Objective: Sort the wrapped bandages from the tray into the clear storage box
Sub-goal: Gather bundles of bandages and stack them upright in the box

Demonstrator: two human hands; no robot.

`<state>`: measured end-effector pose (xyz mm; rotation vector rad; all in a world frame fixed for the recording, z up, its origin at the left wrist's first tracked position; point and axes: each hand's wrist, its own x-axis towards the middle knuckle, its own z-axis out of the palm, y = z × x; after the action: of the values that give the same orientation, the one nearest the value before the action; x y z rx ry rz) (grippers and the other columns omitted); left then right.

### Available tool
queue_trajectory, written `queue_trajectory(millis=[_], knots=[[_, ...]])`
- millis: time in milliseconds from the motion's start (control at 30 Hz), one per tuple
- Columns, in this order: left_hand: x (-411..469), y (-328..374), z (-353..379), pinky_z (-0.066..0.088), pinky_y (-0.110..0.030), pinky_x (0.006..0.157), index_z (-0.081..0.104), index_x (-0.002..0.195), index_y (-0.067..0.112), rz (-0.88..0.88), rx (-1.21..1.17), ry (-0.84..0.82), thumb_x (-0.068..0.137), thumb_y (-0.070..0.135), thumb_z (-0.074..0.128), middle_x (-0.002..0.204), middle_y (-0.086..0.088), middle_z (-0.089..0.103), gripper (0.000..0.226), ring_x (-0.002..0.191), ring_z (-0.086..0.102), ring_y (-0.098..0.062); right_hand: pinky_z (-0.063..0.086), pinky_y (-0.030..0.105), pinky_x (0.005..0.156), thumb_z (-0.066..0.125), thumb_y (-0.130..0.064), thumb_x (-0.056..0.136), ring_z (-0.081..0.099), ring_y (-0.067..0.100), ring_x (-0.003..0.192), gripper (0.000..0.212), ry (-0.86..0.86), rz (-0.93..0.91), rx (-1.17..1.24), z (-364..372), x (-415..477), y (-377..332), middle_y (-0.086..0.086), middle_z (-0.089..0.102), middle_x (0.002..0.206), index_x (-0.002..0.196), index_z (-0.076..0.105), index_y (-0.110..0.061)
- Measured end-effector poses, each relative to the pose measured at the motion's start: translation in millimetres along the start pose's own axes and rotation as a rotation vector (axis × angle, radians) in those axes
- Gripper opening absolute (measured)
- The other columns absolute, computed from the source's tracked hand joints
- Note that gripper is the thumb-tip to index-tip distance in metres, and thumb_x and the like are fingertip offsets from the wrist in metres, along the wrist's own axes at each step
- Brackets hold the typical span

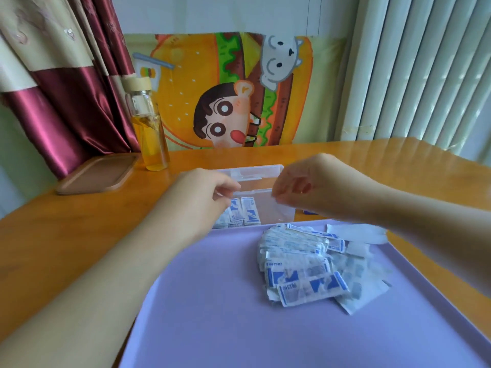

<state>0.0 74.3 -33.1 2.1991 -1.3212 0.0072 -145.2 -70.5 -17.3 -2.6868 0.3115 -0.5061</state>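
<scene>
- Head view shows my left hand (202, 192) over the left part of the clear box (281, 216), and my right hand (303, 187) over its right part.
- Fingers (225, 187) of the left hand are bent down toward the inside of the box. I cannot tell if they pinch something, because the tips are hidden.
- On the right hand the fingers (281, 189) are curled with the tips close together near the far rim of the box. Whether they hold a wrapper I cannot tell.
- A few wrapped bandages (249, 213) already lie side by side in the left part of the box, and the right part looks not yet filled.
- By my judgement the task is at an early stage, because the big pile (297, 266) waits on the purple tray (207, 301), just on the near side of the box.
- Some loose white wrappers (356, 232) also lie at the far right edge of the tray.
- The open lid (255, 171) of the box lies behind it.
- Everything stands on a wooden table (79, 224).
- At the far left of the table are a glass bottle (151, 128) with yellow liquid and a brown wooden board (98, 173).
- Behind the table there is a cartoon cloth (233, 88), a red and beige curtain (58, 102) at the left and a white radiator (425, 65) at the right.
</scene>
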Motion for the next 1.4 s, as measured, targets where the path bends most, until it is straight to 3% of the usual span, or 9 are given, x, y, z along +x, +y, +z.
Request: queue_trajectory(millis=[100,333,433,833,933,1033,1100,1200,1400], knots=[[-32.1,10.1,18.0,0.039,-0.003,0.055,0.065,0.115,0.025,-0.014,-0.023,-0.103,0.092,0.01,0.054,0.1,0.014,0.061,0.029,0.082,0.056,-0.002,0.04,0.0,0.062,0.068,-0.026,0.083,0.057,-0.01,0.071,0.012,-0.295,0.031,-0.134,13.9,-42.8,0.0,-0.027,0.058,0.076,0.095,0.069,-0.031],[-61.1,13.7,44.7,0.047,-0.02,0.073,0.065,0.11,0.028,-0.041,-0.016,-0.062,0.089,0.015,0.056,0.09,0.017,0.061,0.027,0.074,0.054,-0.002,0.047,0.023,0.085,0.07,-0.045,0.077,0.054,0.012,0.103,0.057,-0.386,0.088,-0.428,33.9,-61.6,11.1,-0.009,0.054,0.121,0.128,0.05,-0.031],[-73.4,9.2,48.2,0.038,-0.009,0.064,0.067,0.108,0.028,-0.035,0.01,-0.071,0.088,0.014,0.057,0.09,0.015,0.064,0.026,0.069,0.052,0.003,0.047,0.026,0.085,0.073,-0.047,0.073,0.053,0.015,0.1,0.063,-0.424,0.123,-0.393,36.8,-62.9,12.4,-0.002,0.051,0.119,0.128,0.047,-0.03],[-88.4,6.1,46.4,0.041,-0.012,0.065,0.066,0.109,0.028,-0.096,-0.064,-0.069,0.09,0.019,0.057,0.087,0.021,0.059,0.022,0.072,0.054,0.005,0.037,0.014,0.054,0.069,-0.032,0.082,0.052,0.009,0.068,0.025,-0.289,0.198,-0.166,37.4,-63.7,14.3,-0.006,0.058,0.083,0.099,0.065,-0.016],[-93.8,10.2,49.2,0.046,-0.016,0.074,0.065,0.113,0.025,-0.08,-0.045,-0.023,0.091,0.021,0.056,0.086,0.022,0.057,0.024,0.078,0.056,0.002,0.033,0.02,0.053,0.073,-0.032,0.078,0.049,0.012,0.062,0.022,-0.13,0.332,0.089,29.9,-65.9,20.7,-0.001,0.059,0.07,0.074,0.064,-0.013],[-95.8,22.8,53.1,0.04,-0.003,0.069,0.064,0.117,0.021,-0.073,-0.174,0.049,0.093,0.024,0.056,0.088,0.02,0.058,0.025,0.084,0.057,-0.001,0.047,0.021,0.06,0.069,-0.015,0.081,0.06,0.013,0.068,0.012,-0.055,0.481,0.875,27.3,-71.1,19.2,0.009,0.065,0.079,0.075,0.061,-0.008],[-96.0,36.8,58.4,0.047,-0.012,0.082,0.067,0.106,0.024,-0.143,-0.483,-0.004,0.096,0.029,0.05,0.09,0.019,0.065,0.021,0.09,0.063,-0.006,0.055,0.022,0.061,0.061,-0.006,0.085,0.064,0.016,0.07,0.005,-0.068,0.5,1.224,35.7,-76.4,8.4,0.013,0.065,0.083,0.085,0.061,-0.001],[-98.8,53.4,73.6,0.052,-0.041,0.092,0.066,0.103,0.023,-0.287,-0.992,-0.052,0.101,0.028,0.039,0.103,-0.001,0.071,0.028,0.098,0.067,-0.018,0.057,0.034,0.075,0.061,-0.006,0.078,0.065,0.025,0.077,0.027,-0.083,0.458,1.39,60.1,-83.4,-8.3,0.02,0.066,0.088,0.1,0.06,0.009],[-107.7,50.2,88.8,0.056,-0.037,0.08,0.062,0.114,0.015,-0.432,-1.29,0.144,0.101,0.017,0.04,0.105,-0.009,0.071,0.026,0.096,0.068,-0.023,0.057,0.029,0.067,0.06,-0.006,0.086,0.068,0.022,0.069,0.005,0.209,0.519,1.401,83.9,-94.2,-21.6,0.017,0.07,0.083,0.082,0.06,-0.003]])
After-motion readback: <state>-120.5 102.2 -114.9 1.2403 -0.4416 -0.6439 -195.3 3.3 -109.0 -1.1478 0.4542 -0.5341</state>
